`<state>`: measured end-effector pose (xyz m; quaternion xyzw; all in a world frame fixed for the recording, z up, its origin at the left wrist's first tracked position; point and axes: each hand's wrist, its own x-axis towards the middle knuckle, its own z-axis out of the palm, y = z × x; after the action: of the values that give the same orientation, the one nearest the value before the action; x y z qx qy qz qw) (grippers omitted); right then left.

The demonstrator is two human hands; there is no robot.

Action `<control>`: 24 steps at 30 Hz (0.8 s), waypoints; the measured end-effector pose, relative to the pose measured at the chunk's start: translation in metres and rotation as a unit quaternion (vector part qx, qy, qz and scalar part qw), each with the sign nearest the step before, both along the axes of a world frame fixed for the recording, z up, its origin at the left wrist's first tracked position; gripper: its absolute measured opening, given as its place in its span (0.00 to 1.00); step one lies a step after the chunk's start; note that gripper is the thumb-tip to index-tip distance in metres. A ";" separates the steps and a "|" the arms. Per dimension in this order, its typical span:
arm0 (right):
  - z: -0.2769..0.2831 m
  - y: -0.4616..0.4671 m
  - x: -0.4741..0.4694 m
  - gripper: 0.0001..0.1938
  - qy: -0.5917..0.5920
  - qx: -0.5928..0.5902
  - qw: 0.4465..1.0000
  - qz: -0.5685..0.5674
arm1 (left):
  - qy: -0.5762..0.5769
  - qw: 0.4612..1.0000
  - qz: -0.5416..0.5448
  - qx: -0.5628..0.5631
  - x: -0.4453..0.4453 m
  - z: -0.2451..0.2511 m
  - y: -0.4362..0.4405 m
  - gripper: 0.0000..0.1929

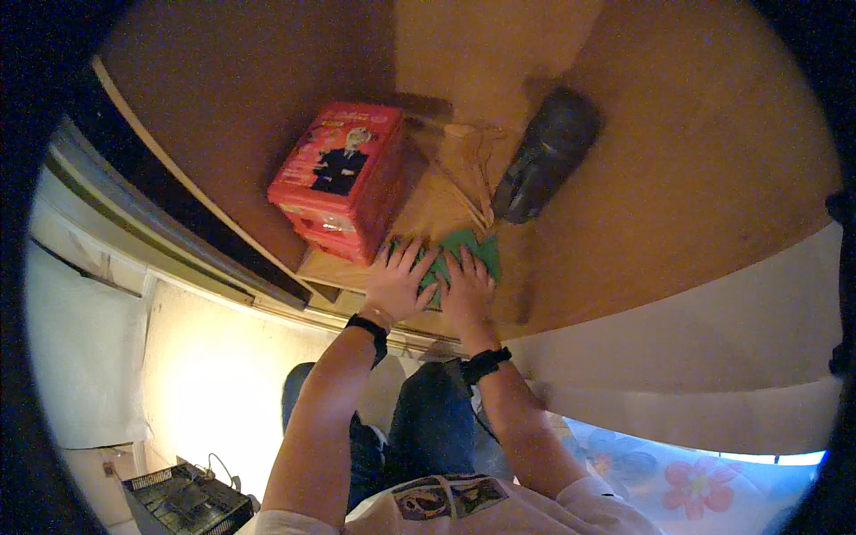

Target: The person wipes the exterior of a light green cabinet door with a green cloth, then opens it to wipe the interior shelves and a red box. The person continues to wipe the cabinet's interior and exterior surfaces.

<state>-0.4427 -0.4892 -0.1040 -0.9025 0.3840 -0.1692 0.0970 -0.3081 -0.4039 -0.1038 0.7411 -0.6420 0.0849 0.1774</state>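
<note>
My left hand lies flat, fingers spread, on the left part of a green sheet-like piece, whose material I cannot tell. On its right part rests my right hand, fingers slightly apart. The two hands are close together near the front edge of a wooden surface. Neither is closed round anything. Just beyond my left hand stands a red box with a printed figure and writing. A pale looped strap or cord lies beyond the green piece.
A dark object, perhaps a case, lies beyond my right hand. The brown wooden surface extends to the right. Below left, on the floor side, is a black slatted crate or appliance. A flowered cloth shows at lower right.
</note>
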 end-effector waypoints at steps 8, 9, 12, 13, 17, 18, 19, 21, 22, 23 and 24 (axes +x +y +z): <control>0.014 -0.046 0.049 0.24 0.033 0.119 0.978 0.169 | 0.003 1.000 0.019 0.003 0.007 -0.007 0.010 0.36; 0.023 -0.052 0.053 0.24 0.049 0.129 0.976 0.171 | 0.013 1.000 0.020 0.001 0.004 0.001 0.006 0.36; 0.040 -0.072 0.068 0.24 0.088 0.149 0.971 0.168 | 0.045 0.998 0.026 0.027 0.000 0.016 -0.003 0.39; 0.034 -0.079 0.070 0.24 0.098 0.154 0.971 0.157 | 0.050 0.998 0.016 0.021 -0.002 0.015 -0.004 0.40; 0.031 -0.069 0.057 0.24 0.092 0.105 0.979 0.145 | 0.044 0.998 0.024 0.045 -0.006 0.013 -0.006 0.40; 0.032 -0.063 0.049 0.24 0.089 0.087 0.984 0.129 | 0.038 0.998 0.020 0.043 -0.005 0.013 -0.004 0.40; 0.032 -0.054 0.039 0.25 0.087 0.069 0.987 0.113 | 0.032 0.999 0.016 0.041 -0.005 0.012 -0.004 0.39; 0.032 -0.037 0.019 0.26 0.078 0.060 0.993 0.071 | 0.023 0.999 -0.005 0.048 -0.003 0.009 -0.005 0.36; 0.032 -0.028 0.011 0.26 0.070 0.069 0.994 0.046 | 0.020 0.998 -0.017 0.049 0.000 0.010 -0.003 0.36; 0.032 -0.019 0.002 0.27 0.062 0.079 0.995 0.023 | 0.016 0.998 -0.028 0.050 0.000 0.010 -0.001 0.35; 0.033 -0.011 -0.009 0.27 0.059 0.056 0.997 0.000 | 0.017 0.999 -0.030 0.038 -0.002 0.014 0.000 0.34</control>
<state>-0.4515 -0.4998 -0.0714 -0.9038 0.3983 -0.0943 0.1249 -0.3106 -0.4042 -0.0902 0.7288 -0.6638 0.0423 0.1624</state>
